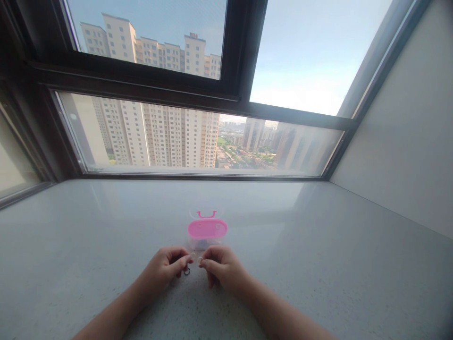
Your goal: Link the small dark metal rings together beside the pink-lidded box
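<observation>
Between the thumb and fingers of my left hand (169, 265) is a small pale ring (193, 255). My right hand (222, 264) pinches another small pale ring (200, 260), a short gap away from the first. A small dark ring (187, 272) shows just under my left fingertips; whether it hangs from them or lies on the surface I cannot tell. Right behind my hands stands an oval container with a pink rim (207, 229) and a see-through body. Its clear lid, with a pink handle (206, 215), is at the far side. What the container holds is unclear.
The pale speckled sill (106, 236) spreads around my hands. At its back is a dark-framed window (212, 175), with tall buildings outside. A white wall (399, 141) borders the right side.
</observation>
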Action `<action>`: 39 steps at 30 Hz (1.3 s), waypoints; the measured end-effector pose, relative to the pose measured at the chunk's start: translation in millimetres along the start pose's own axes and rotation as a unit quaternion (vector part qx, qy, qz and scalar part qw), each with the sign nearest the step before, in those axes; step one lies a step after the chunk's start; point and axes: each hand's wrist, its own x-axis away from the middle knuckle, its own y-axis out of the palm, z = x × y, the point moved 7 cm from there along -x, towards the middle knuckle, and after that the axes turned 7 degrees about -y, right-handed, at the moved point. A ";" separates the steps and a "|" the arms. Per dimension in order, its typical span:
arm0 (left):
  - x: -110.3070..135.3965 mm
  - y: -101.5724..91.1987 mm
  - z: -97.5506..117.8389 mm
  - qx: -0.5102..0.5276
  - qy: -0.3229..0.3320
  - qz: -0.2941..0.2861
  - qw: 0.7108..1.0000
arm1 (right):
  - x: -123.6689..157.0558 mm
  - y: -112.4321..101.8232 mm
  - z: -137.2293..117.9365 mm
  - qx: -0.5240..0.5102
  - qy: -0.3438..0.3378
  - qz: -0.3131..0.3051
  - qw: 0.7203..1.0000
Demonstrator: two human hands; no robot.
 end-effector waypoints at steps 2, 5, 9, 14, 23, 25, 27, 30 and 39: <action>0.4 0.3 -0.3 0.002 -0.002 -0.001 1.000 | -0.3 -0.3 0.8 -0.003 0.000 0.000 1.000; 1.4 0.1 -0.9 0.003 -0.002 0.002 1.000 | -1.1 -0.3 0.8 -0.006 -0.003 -0.001 1.000; 2.4 0.0 -0.2 -0.002 -0.005 0.003 1.000 | -1.0 -0.1 0.4 0.000 -0.001 -0.001 1.000; 2.6 -0.2 2.5 0.000 -0.007 0.004 1.000 | -0.1 -0.4 -0.3 0.006 -0.001 0.001 1.000; 1.6 0.0 0.3 -0.001 -0.003 0.005 1.000 | 0.3 0.8 -4.4 0.014 0.004 0.004 1.000; 1.3 0.1 -0.1 -0.002 -0.003 0.003 1.000 | 0.3 1.1 -4.4 0.016 0.008 0.005 1.000; 1.0 0.4 -0.2 -0.001 -0.003 0.000 1.000 | 0.1 1.1 -3.8 0.014 0.008 0.005 1.000; 0.8 0.3 0.2 -0.002 -0.002 0.002 1.000 | -0.5 1.0 -2.6 0.009 0.004 0.004 1.000; 1.0 0.0 -1.5 -0.005 0.000 0.009 1.000 | -0.3 1.6 -0.8 0.006 -0.006 0.003 1.000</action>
